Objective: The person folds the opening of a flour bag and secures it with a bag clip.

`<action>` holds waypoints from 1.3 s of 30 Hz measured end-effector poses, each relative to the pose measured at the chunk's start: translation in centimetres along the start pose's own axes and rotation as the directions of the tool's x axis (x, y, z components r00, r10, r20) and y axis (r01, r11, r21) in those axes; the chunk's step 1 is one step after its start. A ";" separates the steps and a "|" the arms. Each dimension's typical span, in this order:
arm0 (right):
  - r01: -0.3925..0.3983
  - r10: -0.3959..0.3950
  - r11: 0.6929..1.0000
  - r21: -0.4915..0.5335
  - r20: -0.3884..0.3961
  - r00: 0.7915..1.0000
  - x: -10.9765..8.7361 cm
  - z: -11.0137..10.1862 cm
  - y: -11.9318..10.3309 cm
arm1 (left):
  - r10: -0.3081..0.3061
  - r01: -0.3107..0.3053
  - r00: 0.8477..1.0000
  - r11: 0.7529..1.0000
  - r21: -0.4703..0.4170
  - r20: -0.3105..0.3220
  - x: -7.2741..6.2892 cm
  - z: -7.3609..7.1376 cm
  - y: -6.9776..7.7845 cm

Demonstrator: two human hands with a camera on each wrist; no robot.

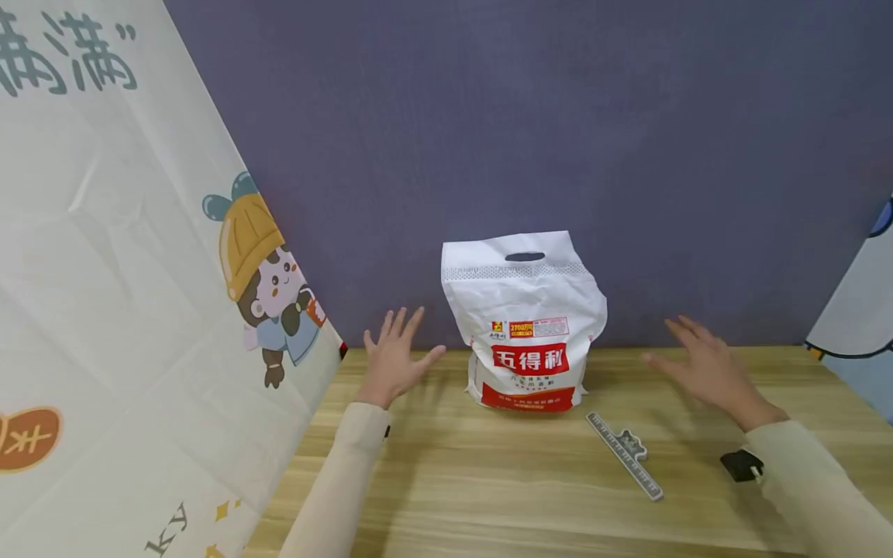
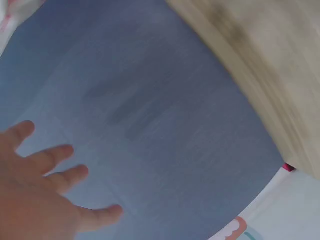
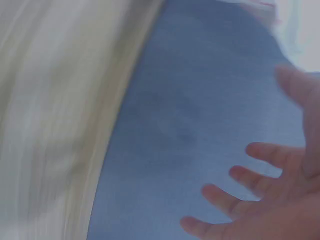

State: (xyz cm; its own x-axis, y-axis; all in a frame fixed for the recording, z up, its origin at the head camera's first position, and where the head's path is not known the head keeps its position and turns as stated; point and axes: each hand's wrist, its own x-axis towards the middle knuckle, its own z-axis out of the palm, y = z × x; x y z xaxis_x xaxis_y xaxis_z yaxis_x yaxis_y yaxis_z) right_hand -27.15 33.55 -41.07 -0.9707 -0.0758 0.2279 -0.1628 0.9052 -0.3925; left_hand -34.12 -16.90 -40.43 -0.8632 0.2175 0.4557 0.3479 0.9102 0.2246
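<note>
A white flour bag (image 1: 525, 325) with red printed labels and a cut-out handle at its top stands upright on the wooden table. To its left is my left hand (image 1: 394, 360), fingers spread, apart from the bag and holding nothing. On the other side my right hand (image 1: 711, 372) is held out with its fingers extended, also touching nothing. A grey sealing clip (image 1: 625, 456) with a long ruler-like bar lies on the table in front of the bag, to the right. Both wrist views show spread fingers, with only a corner of the bag at the edge.
Behind the table (image 1: 488, 480) rises a dark blue-grey panel (image 1: 530, 116). A white printed sheet (image 1: 125, 271) with a cartoon figure hangs at the left. Another printed sheet (image 1: 861, 310) borders the right side.
</note>
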 end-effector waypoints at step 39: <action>-0.088 0.161 0.889 0.449 -0.126 0.979 1.8 -2.0 -7.8 | 0.044 -0.271 0.897 0.839 -0.471 -0.439 3.6 -3.7 10.0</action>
State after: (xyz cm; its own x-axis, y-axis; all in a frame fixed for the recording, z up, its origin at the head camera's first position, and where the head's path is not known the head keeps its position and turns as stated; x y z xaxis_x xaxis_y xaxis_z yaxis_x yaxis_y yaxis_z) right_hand -27.26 27.16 -35.81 -0.9542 0.1238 0.2723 -0.1385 0.6242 -0.7689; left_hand -32.37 -8.31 -33.36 -0.5989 0.0804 0.7968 0.6985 0.5391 0.4706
